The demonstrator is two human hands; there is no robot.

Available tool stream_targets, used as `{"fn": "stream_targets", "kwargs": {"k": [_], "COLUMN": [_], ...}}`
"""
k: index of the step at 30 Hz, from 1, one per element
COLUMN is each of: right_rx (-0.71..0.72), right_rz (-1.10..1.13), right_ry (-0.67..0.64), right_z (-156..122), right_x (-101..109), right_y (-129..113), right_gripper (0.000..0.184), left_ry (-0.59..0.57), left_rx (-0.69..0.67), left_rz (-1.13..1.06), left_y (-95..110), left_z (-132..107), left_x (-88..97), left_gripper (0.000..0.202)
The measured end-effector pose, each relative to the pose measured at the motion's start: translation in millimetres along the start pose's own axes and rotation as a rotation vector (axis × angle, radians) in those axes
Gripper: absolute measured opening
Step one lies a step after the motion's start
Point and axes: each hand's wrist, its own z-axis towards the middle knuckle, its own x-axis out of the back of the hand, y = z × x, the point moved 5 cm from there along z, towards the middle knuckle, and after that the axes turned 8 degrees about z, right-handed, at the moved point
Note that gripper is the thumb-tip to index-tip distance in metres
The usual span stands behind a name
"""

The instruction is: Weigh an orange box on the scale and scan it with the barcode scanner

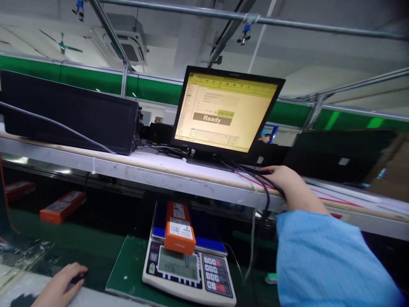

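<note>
My left hand [60, 285] is low at the left, over the front of the bench. Its thumb and fingers are apart, with nothing in them. My right hand [281, 179], at the end of a blue sleeve [319, 256], reaches onto the shelf to the right of the monitor [228, 113]. It rests by black cables [252, 172]; most of its fingers are hidden, so any object under them does not show. Between the hands stands a digital scale [188, 273] with an orange box [179, 230] lying on it, overhanging toward the display. The monitor reads "Ready".
A black computer case [68, 113] lies on the shelf [153, 166] at the left. Below it are more orange boxes [62, 207] on the green surface. Cables hang over the shelf edge beside the scale. A dark panel [341, 155] stands at the right.
</note>
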Motion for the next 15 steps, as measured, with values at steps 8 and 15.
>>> {"fn": "stream_targets", "kwargs": {"k": [8,15], "right_rx": [0.011,-0.010], "right_rz": [-0.018,0.004], "right_ry": [0.001,-0.010], "right_z": [-3.4,-5.3], "right_x": [1.3,1.1], "right_y": [-5.8,-6.5], "right_gripper": [0.032,0.029], "left_ry": [0.019,-0.010], "left_rx": [-0.002,-0.010], "left_rz": [0.032,0.062], "left_y": [-2.2,-7.2], "left_z": [1.6,1.5], "left_x": [1.1,-3.4], "left_gripper": [0.039,0.039]}}
